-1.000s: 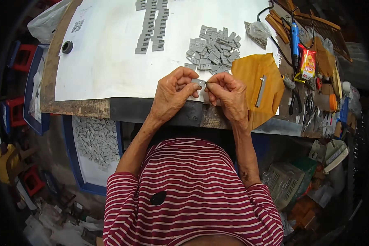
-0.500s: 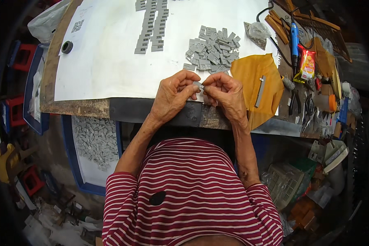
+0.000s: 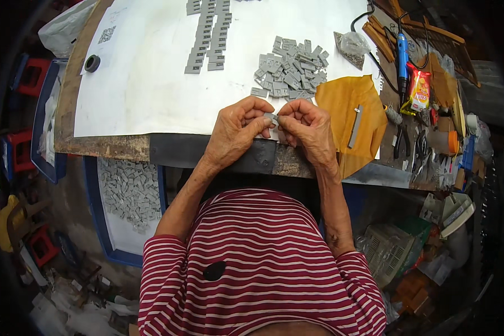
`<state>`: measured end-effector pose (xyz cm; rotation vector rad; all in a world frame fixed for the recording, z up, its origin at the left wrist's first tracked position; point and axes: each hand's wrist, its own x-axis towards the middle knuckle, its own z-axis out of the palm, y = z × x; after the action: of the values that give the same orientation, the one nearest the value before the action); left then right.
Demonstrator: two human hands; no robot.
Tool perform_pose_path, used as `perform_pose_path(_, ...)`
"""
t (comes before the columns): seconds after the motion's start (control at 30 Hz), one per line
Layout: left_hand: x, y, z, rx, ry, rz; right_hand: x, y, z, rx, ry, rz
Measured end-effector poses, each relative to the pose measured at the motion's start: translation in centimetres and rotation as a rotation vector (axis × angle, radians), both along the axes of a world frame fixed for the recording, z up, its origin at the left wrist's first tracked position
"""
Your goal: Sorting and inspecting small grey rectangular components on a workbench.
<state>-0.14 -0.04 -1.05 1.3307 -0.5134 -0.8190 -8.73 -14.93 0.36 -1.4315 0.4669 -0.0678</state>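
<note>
Two-handed, pinching a small grey piece (image 3: 271, 117) just over the near edge of the table (image 3: 109, 147). Held at its left end between thumb and fingertips of the left hand (image 3: 236, 131), closed down to the piece's own thickness. Gripped at its right end by the right hand (image 3: 306, 130), thumb pressed toward curled fingers, with next to no gap; cannot tell exactly what lies hidden beneath those fingertips. Heaped just beyond, on the white sheet (image 3: 145, 84), many loose grey pieces (image 3: 292, 70). Laid out farther off in overlapping columns, more of the same kind (image 3: 204, 42). Spread near the right hand, a brownish-yellow sheet (image 3: 347, 92) with a narrow grey bar (image 3: 354, 130) resting on it. Crowded along the table's right side: a blue tool (image 3: 402, 56), a red-and-yellow packet (image 3: 419, 89) and dark-handled pliers (image 3: 398, 144). Set below table level, left of the knees, a blue-rimmed tray (image 3: 126, 257) with scattered grey parts (image 3: 131, 190) inside.
</note>
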Motion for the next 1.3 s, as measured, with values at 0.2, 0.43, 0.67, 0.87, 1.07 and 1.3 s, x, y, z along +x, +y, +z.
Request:
perform_pose_path(0.2, 0.0, 0.0, -0.3, -0.028, 0.023, -0.004, 0.0, 0.0, -0.3, -0.031, -0.025, 0.021)
perform_pose_path(0.43, -0.1, 0.1, -0.3, -0.033, 0.013, -0.035, -0.1, -0.3, -0.2, 0.089, 0.005, 0.027)
perform_pose_path(0.67, -0.2, -0.1, -0.3, -0.025, 0.009, -0.040, -0.4, -0.3, -0.7, 0.067, -0.009, 0.000)
perform_pose_path(0.87, 0.1, 0.1, 0.1, 0.075, -0.314, -0.010, -0.1, -0.3, -0.1, -0.012, -0.016, -0.002)
perform_pose_path(1.07, 0.8, 0.2, 0.6, 0.150, -0.484, -0.010, -0.1, -0.1, 0.0, 0.007, -0.021, -0.036)
perform_pose_path(1.3, 1.9, 1.6, 1.1, 0.103, -0.419, 0.076, -0.5, 1.1, 0.4, -0.116, -0.102, -0.159)
